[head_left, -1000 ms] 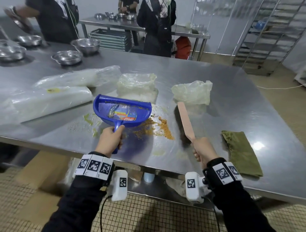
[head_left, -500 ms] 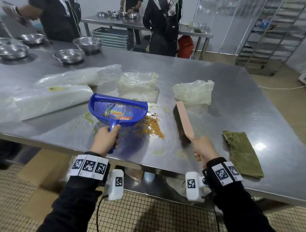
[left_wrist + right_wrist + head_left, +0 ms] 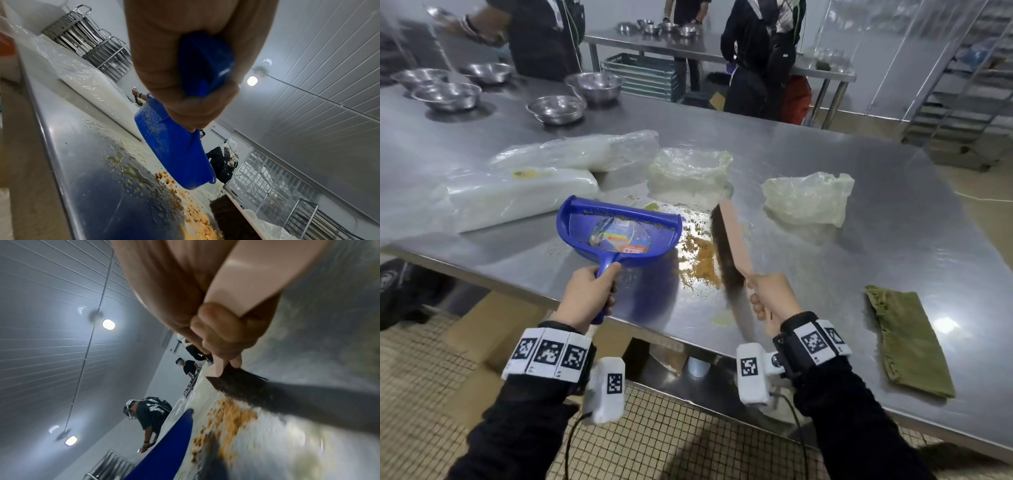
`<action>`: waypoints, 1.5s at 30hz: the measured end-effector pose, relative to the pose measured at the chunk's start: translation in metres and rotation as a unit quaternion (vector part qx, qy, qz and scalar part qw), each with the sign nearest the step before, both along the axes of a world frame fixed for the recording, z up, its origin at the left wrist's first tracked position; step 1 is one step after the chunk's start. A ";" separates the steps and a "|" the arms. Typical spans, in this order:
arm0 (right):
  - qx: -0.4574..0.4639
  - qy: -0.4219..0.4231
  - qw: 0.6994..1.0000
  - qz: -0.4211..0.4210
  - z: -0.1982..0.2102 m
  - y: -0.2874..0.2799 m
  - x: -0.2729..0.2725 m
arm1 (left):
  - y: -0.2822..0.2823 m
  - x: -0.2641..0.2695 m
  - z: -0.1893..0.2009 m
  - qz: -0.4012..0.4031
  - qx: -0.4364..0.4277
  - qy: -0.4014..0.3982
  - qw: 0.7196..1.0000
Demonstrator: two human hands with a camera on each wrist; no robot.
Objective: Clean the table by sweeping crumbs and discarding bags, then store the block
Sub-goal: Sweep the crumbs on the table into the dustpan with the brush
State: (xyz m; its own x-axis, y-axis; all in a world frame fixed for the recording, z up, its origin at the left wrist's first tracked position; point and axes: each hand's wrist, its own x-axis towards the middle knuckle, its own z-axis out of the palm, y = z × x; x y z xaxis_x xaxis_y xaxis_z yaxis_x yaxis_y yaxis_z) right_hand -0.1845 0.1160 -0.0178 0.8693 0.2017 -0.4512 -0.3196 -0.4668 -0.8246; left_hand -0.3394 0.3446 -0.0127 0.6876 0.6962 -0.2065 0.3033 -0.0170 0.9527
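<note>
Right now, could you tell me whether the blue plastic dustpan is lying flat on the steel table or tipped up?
Tipped up: the blue plastic dustpan hangs tilted above the steel table, clear of the orange crumbs.

The brushed stainless-steel surface (image 3: 825, 274) is smooth with a dull sheen, catching bright glare near its front edge. The blue moulded-plastic dustpan (image 3: 619, 233) is glossy, with a shiny printed paper label inside and fine grit stuck to its underside (image 3: 156, 126). The hand brush (image 3: 732, 240) has a smooth, satin pinkish-beige back and coarse dark bristles (image 3: 242, 382). The orange-yellow crumbs (image 3: 702, 260) look dry and grainy. The crumpled clear plastic bags (image 3: 808, 198) are thin and glossy. The folded olive-green cloth (image 3: 907, 339) is matt and nubbly. The round metal bowls (image 3: 556, 109) are polished.
</note>
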 end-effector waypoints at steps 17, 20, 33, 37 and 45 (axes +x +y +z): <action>0.031 0.005 0.999 0.038 0.018 0.007 0.020 | 0.006 -0.011 0.005 0.048 -0.007 0.018 0.999; -0.012 -0.022 0.999 0.030 0.022 0.002 0.037 | 0.009 -0.016 0.004 0.068 -0.026 0.013 0.997; -0.079 -0.073 0.988 0.108 0.015 0.022 0.053 | 0.006 -0.030 0.004 0.123 -0.026 0.010 0.992; -0.101 -0.056 0.985 0.131 0.014 0.027 0.062 | 0.002 -0.034 0.004 0.139 -0.018 0.008 0.990; -0.122 -0.074 0.973 0.183 0.015 0.032 0.075 | 0.003 -0.047 0.005 0.166 -0.010 0.021 0.986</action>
State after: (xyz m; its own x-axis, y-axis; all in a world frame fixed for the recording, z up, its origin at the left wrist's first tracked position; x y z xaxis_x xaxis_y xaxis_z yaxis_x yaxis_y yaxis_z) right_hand -0.1090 0.1480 -0.0025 0.8190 0.4114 -0.3999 0.0180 -0.7151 -0.6987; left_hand -0.3862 0.3474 -0.0074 0.4134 0.8768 -0.2457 0.3279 0.1083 0.9385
